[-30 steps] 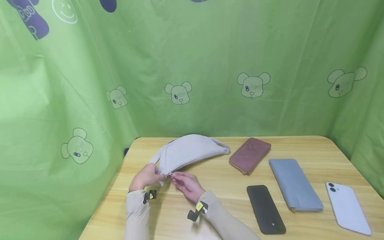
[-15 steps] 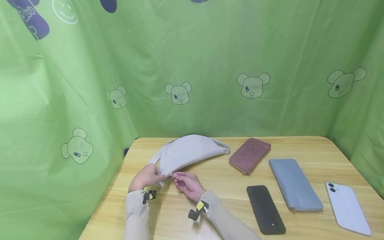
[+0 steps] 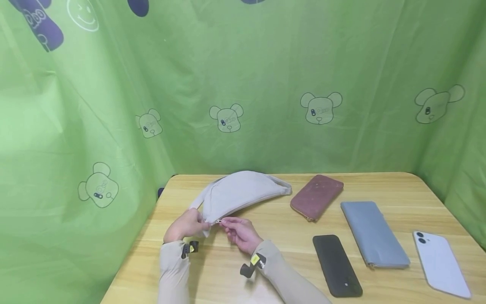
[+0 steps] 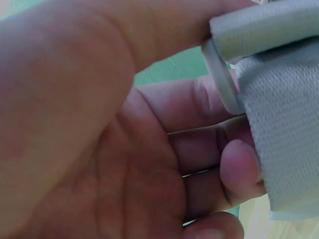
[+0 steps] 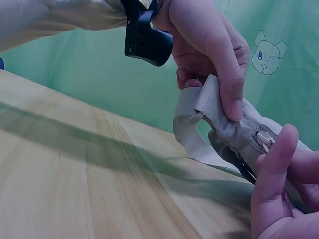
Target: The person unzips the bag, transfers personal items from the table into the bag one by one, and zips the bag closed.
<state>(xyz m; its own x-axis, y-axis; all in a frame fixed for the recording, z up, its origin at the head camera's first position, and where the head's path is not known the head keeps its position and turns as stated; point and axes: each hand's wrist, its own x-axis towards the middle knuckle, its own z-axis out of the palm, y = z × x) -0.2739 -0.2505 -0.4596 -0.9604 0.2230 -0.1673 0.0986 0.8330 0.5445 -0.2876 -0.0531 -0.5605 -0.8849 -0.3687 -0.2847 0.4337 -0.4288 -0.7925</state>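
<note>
A pale grey waist bag (image 3: pixel 239 192) lies near the back left of the table, its zipped edge toward me. My left hand (image 3: pixel 187 223) grips its left end by the strap, which shows as woven webbing (image 4: pixel 284 109) with a plastic loop in the left wrist view. Just right of that, my right hand (image 3: pixel 241 233) pinches the pull of the zipper. In the right wrist view the zipper slider (image 5: pixel 264 138) sits near the bag's end, close to the left thumb. The zipper looks closed along the edge to the right of the slider.
On the wooden table (image 3: pixel 281 270) to the right lie a dark red wallet (image 3: pixel 317 197), a blue-grey wallet (image 3: pixel 373 234), a black phone (image 3: pixel 336 266) and a white phone (image 3: pixel 441 265). Green curtains (image 3: pixel 265 139) hang behind the table and on both sides.
My right hand has shifted very slightly to the right with the zipper pull. The left hand keeps its grip on the bag's end; the wallets and phones stay put.
</note>
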